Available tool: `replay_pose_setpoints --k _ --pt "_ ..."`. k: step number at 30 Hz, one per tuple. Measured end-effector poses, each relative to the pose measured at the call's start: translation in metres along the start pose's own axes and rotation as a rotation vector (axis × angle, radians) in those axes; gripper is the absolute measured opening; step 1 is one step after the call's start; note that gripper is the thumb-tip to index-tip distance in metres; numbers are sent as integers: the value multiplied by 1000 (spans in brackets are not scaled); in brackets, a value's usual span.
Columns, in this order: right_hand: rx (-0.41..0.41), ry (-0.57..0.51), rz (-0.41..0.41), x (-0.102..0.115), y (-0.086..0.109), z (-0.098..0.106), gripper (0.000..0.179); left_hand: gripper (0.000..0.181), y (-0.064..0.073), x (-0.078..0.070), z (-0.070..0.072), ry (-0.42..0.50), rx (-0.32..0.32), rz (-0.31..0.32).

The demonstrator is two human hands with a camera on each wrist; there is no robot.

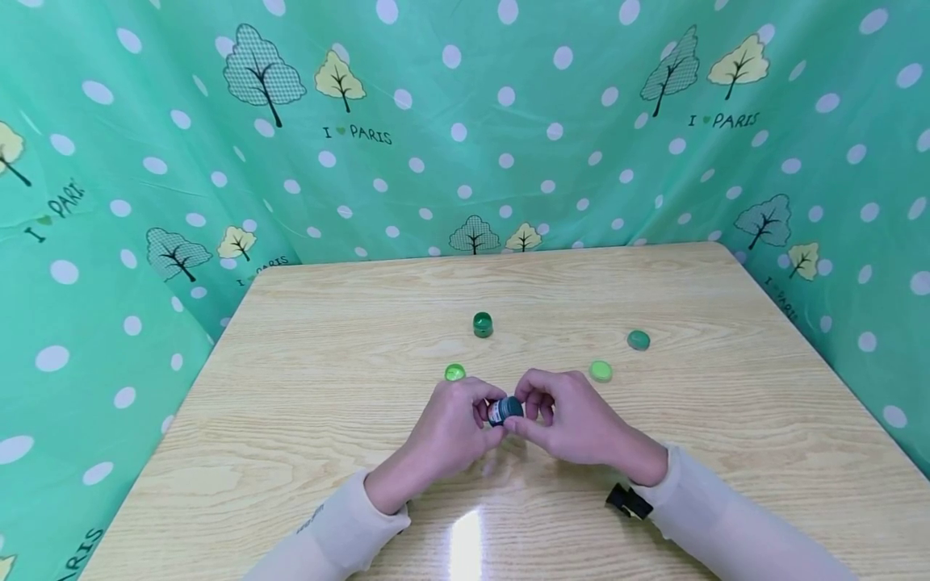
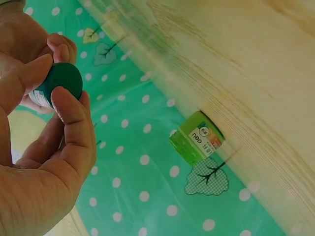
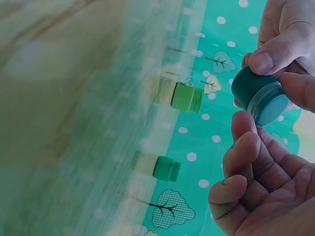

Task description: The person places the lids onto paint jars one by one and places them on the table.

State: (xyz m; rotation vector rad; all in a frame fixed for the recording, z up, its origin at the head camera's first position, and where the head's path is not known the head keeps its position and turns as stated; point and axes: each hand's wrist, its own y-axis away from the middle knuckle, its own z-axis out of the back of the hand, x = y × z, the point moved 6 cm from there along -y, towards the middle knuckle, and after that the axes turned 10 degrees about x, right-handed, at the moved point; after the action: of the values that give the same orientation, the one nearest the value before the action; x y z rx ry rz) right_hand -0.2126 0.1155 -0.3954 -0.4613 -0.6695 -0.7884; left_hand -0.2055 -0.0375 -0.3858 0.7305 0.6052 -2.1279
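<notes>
over table [image 1: 327, 347] | left hand [image 1: 459, 421], right hand [image 1: 574, 415] curled, pinching dark jar [image 1: 505, 411] | lime jar [image 2: 198, 137]: "deli"

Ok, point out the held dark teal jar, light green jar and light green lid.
Dark teal jar [image 2: 68, 78]: left wrist view, on its round end.
Light green jar [image 2: 199, 137]: left wrist view, on its label.
Light green lid [image 1: 600, 371]: head view, on its round face.
</notes>
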Motion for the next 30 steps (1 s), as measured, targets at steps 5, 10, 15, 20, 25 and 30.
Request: replay_pose_setpoints --k 5,10,15,20,25,30 --pt "-9 18 5 -1 -1 0 18 22 0 -1 0 -11 -10 -15" --pt "-19 16 10 -2 -1 -1 20 20 0 0 1 -19 -18 -28" --pt "-21 1 -15 -3 -2 -1 23 21 0 0 0 -18 -13 -23" --pt "-22 -15 -44 -5 -1 -2 24 22 -1 1 -1 -20 -2 -10" --pt "-22 -12 -52 -5 -1 -2 24 23 -1 2 -2 -20 2 -8" --pt "-31 12 -23 -4 -1 -2 20 21 -1 2 -2 0 3 -11"
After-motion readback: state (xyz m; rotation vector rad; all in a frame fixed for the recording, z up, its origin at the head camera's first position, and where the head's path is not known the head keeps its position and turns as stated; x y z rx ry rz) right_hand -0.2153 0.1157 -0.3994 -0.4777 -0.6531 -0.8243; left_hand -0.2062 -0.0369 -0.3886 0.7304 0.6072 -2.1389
